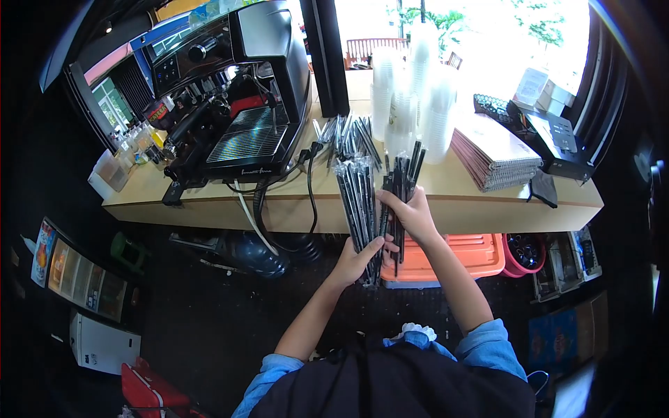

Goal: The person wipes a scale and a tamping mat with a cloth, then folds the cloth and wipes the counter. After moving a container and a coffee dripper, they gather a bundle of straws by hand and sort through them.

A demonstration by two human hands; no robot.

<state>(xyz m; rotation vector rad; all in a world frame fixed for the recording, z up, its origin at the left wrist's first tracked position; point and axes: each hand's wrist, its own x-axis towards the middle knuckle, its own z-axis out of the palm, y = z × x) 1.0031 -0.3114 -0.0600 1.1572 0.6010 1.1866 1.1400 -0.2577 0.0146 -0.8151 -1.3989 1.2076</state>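
My left hand is closed around a bundle of black straws in clear wrappers, held upright before the counter's front edge. Close beside it on the right, my right hand grips a second, looser bunch of black straws, its thumb across them. Some fingertips are hidden behind the straws. On the counter just beyond lies a pile of more wrapped straws. Tall stacks of clear plastic cups stand behind the right-hand bunch.
An espresso machine occupies the counter's left, cables hanging over the edge. To the right are a stack of spiral-bound books and a black device. Below sit an orange-lidded box and a red basin.
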